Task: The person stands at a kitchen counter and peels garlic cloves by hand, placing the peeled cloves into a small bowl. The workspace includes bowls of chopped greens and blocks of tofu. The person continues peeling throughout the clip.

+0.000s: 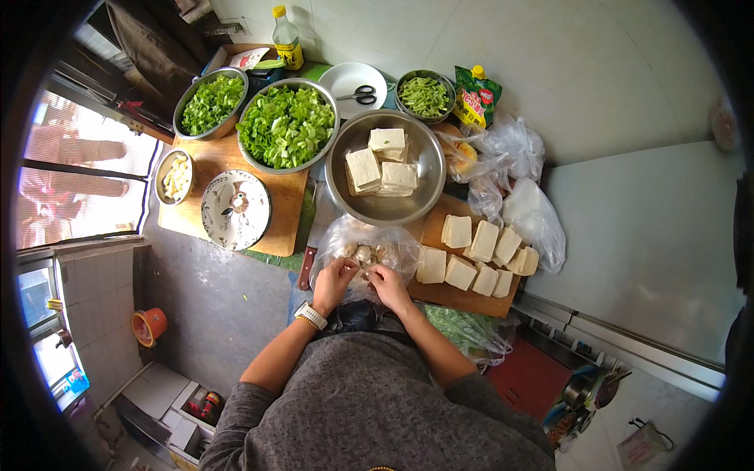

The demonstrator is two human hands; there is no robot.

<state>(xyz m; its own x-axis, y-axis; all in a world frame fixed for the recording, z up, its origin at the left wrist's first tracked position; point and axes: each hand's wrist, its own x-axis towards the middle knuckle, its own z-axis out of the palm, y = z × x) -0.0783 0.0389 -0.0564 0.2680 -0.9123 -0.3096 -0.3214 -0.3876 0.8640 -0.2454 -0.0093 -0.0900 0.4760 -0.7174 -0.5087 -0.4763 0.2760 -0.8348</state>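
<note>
My left hand (334,285) and my right hand (386,284) meet at the fingertips over a clear plastic bag (406,242) with several garlic bulbs (363,254) in it. The fingers pinch together around something small, perhaps a piece of garlic, too small to tell. Just beyond the bag is a steel bowl (433,188) holding stacked tofu slabs (399,176). More tofu stacks (483,241) stand on a wooden board (435,226) to the right. At the left, a small bowl (158,182) holds peeled garlic cloves (177,176), beside a patterned plate (215,203).
A knife handle (306,268) lies left of the bag. Steel bowls of chopped greens (287,126) and cut green stalks (423,97) stand behind, with scissors (362,95) on a white plate (339,73). Plastic bags (533,218) lie right; bagged greens (465,329) are near my right forearm.
</note>
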